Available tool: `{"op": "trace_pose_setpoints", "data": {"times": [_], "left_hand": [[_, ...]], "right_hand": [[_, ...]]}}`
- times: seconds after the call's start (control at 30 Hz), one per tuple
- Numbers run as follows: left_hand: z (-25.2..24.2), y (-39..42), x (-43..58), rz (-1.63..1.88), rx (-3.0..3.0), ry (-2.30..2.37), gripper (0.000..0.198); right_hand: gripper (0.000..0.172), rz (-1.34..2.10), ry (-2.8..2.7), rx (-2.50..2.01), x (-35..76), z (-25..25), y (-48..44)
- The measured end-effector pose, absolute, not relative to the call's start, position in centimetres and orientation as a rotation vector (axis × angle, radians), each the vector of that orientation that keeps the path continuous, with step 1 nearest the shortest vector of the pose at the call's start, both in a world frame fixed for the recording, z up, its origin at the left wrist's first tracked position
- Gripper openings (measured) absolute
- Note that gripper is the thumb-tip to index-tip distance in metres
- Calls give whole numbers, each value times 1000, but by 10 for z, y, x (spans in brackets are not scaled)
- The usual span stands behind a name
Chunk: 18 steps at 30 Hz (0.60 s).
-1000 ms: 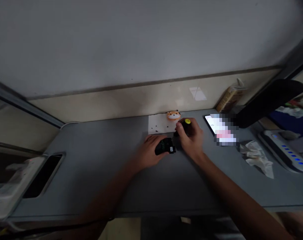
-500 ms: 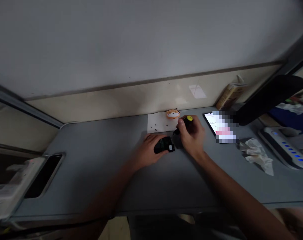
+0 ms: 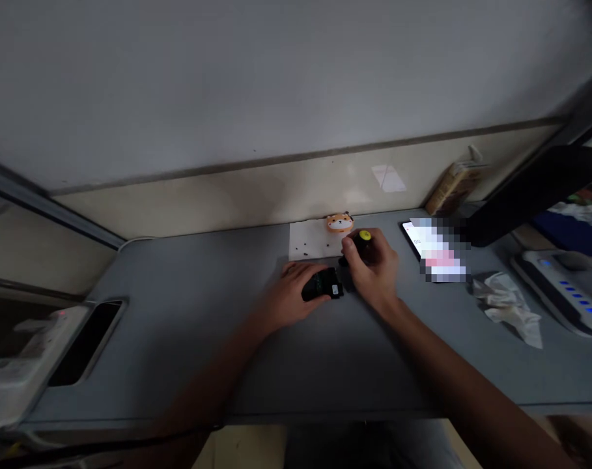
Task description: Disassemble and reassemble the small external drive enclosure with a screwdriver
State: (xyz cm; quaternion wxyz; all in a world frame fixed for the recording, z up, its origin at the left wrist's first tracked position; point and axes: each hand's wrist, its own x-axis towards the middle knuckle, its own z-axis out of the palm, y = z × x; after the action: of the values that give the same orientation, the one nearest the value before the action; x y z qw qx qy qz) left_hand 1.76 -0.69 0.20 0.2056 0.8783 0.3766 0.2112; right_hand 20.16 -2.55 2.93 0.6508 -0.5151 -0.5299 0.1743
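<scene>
A dark-screened phone [image 3: 85, 345] was at the left of the grey desk [image 3: 296, 371], a crumpled tissue [image 3: 513, 309] at the right. Between them, the left hand [image 3: 288, 296] had thumb and fingers clamped on a small black electronic module [image 3: 321, 284] with a white label, just short of a white paper sheet [image 3: 304, 233]. Beside it, the right hand [image 3: 374, 270] was closed around a yellow-capped screwdriver [image 3: 365, 236], its tip too dim to make out. A lit smartphone [image 3: 422, 241] lay farther right. Tiny dark pieces [image 3: 305, 254] dotted the sheet; behind them sat an orange-and-white animal-faced figurine [image 3: 340, 223].
</scene>
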Motion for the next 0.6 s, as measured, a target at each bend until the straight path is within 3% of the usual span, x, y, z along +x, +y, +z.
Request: {"op": "trace_pose_setpoints", "data": {"times": [0.6], "left_hand": [[2,-7,18,600,2504,1017,40]], "right_hand": [[19,377,-1232,-1191,200,28,-26]]}}
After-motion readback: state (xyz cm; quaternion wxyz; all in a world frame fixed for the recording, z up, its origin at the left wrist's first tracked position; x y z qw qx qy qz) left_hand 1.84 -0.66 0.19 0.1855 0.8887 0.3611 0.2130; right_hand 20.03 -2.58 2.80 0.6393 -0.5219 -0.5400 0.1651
